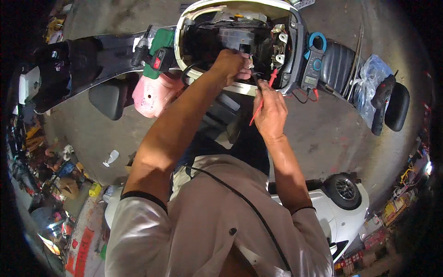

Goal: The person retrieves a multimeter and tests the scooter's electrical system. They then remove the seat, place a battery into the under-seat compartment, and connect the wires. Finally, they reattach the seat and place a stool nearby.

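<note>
My left hand (229, 67) reaches into the open, white-rimmed vehicle body (179, 46), its fingers pinched around a small pale wire connector (250, 63). Close beside it, at the near rim, my right hand (270, 111) is closed on a slim red test probe (256, 113) whose rear end sticks out below the palm. Another red probe or clip (273, 77) slants up just past the right fingertips; whether those fingers hold it too I cannot tell. A blue and grey clamp meter (314, 62) lies right of the body, with red and black leads at its lower end.
To the left are a cordless power tool (157, 60), a green piece (162, 39), a pink container (154, 94) and a long dark panel (83, 64). A clear plastic bag (369, 87) and black padded parts (397, 107) lie right. A white car (357, 207) stands behind me.
</note>
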Motion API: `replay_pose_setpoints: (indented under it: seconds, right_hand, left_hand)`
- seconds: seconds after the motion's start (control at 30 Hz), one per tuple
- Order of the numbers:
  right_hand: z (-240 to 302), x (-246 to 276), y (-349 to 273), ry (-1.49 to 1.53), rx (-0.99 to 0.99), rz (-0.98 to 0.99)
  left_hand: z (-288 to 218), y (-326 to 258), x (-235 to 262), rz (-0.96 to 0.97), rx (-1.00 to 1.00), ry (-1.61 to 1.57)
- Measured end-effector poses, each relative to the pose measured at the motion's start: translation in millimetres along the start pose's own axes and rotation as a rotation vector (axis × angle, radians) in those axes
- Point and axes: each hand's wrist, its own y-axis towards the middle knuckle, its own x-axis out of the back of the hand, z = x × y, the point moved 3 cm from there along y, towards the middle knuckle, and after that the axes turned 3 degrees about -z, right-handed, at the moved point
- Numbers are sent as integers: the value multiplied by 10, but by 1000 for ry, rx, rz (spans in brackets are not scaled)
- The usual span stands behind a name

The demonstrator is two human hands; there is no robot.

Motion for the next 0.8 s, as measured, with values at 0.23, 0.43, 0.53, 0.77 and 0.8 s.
replay_pose_setpoints:
  seconds: [0.23,0.43,0.53,0.77,0.8]
  right_hand:
    - [215,-61,-47,-26,42,65]
    - [212,-129,17,-5,53,110]
    - [198,-24,35,56,-1,54]
    - [-19,49,-17,238,-155,-6]
    - [-22,35,-3,213,-152,10]
  left_hand:
    - [-31,13,102,325,-180,230]
    - [47,124,82,105,-117,150]
    - [39,228,113,143,-39,163]
    - [109,358,209,397,43,94]
    - [118,331,199,346,41,69]
